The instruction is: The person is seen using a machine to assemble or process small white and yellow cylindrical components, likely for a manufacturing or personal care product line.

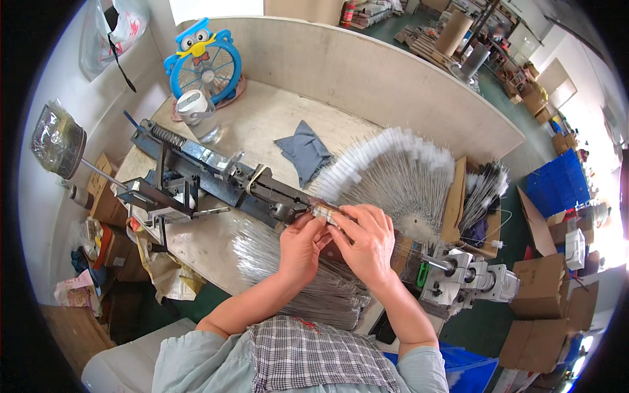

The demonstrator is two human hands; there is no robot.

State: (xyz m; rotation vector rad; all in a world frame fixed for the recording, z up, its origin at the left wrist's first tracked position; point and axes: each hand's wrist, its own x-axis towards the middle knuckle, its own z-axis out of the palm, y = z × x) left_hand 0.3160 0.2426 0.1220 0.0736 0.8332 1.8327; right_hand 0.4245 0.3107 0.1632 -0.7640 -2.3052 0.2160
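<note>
Left hand (303,245), right hand (367,241): centre frame, fingers curled in, pinched together on small pale clip (324,213) at 12 o'clock of both hands, seated on black metal jig (216,171). Bundle of clear sleeves (288,275): beneath hands, toward 6 o'clock. Fan of white-tipped wires (393,164): 1 o'clock. Grey cloth (304,152): 12 o'clock. White cup (194,107), blue owl fan (204,60): 11 o'clock, far.

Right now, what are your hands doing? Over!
Left hand and right hand both pinching a small pale block at the long dark metal machine. Fanned white-tipped wires behind. Nothing blocking.
</note>
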